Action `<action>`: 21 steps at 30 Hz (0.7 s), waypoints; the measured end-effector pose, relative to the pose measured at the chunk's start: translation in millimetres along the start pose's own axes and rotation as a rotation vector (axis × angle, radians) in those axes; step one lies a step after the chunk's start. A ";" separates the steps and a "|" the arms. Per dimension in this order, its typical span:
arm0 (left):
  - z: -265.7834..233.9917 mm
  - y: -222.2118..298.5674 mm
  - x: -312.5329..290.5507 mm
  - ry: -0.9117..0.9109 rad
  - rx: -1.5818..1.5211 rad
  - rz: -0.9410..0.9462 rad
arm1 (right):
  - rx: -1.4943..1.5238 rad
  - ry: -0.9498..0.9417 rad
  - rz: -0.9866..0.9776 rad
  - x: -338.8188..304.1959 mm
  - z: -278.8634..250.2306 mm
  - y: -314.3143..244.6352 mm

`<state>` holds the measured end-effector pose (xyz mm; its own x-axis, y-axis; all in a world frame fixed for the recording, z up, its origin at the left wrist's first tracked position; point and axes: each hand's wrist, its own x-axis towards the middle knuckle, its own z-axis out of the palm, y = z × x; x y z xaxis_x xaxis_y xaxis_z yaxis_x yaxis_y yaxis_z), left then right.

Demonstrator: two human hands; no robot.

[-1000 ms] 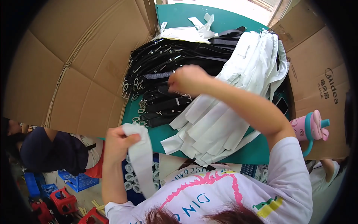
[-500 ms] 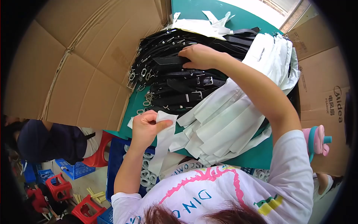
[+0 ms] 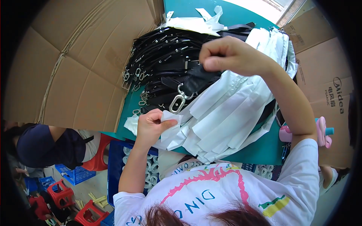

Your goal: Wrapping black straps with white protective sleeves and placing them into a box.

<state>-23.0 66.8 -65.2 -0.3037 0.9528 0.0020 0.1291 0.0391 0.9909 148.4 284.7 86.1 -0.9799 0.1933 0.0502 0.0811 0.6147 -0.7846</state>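
Your right hand (image 3: 232, 56) pinches a black strap (image 3: 194, 80), probably near one end, above the strap pile (image 3: 162, 49); your left hand (image 3: 149, 128) pinches a white strip (image 3: 171, 117). Swinging, the metal clasp (image 3: 177, 104) could snag it.

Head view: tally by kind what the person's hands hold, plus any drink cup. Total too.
White strip, in the left hand: 1
Black strap, in the right hand: 1
Pink cup, partly hidden: 1
Total: 3

Workshop: heaped black straps (image 3: 160, 48), blue crates (image 3: 77, 175), red stools (image 3: 98, 156).
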 end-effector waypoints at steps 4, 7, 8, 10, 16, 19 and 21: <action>8.6 1.8 -2.9 -0.049 -0.013 0.020 | -0.227 -0.092 0.015 -20.3 11.3 -7.8; 17.4 6.5 -5.6 -0.052 -0.027 0.022 | -0.217 -0.089 -0.107 -32.8 20.4 -0.4; 18.7 10.4 -6.8 -0.054 0.005 0.036 | -0.164 -0.059 -0.114 -35.9 22.7 0.3; 21.0 12.7 -9.2 -0.056 0.037 0.050 | -0.111 -0.030 -0.121 -40.9 24.7 -0.8; 25.3 18.6 -15.1 -0.064 0.009 0.016 | -0.172 -0.012 -0.155 -48.5 33.6 -0.1; 27.7 22.3 -17.6 -0.077 0.038 0.033 | -0.242 0.006 -0.166 -50.4 38.3 3.6; 29.6 22.6 -19.1 -0.078 0.036 0.028 | -0.254 0.003 -0.164 -51.7 39.3 4.0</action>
<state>13.6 58.4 -46.9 -0.2251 0.9742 0.0172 0.1707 0.0221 0.9851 192.2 247.1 56.0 -0.9831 0.0775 0.1661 -0.0353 0.8092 -0.5864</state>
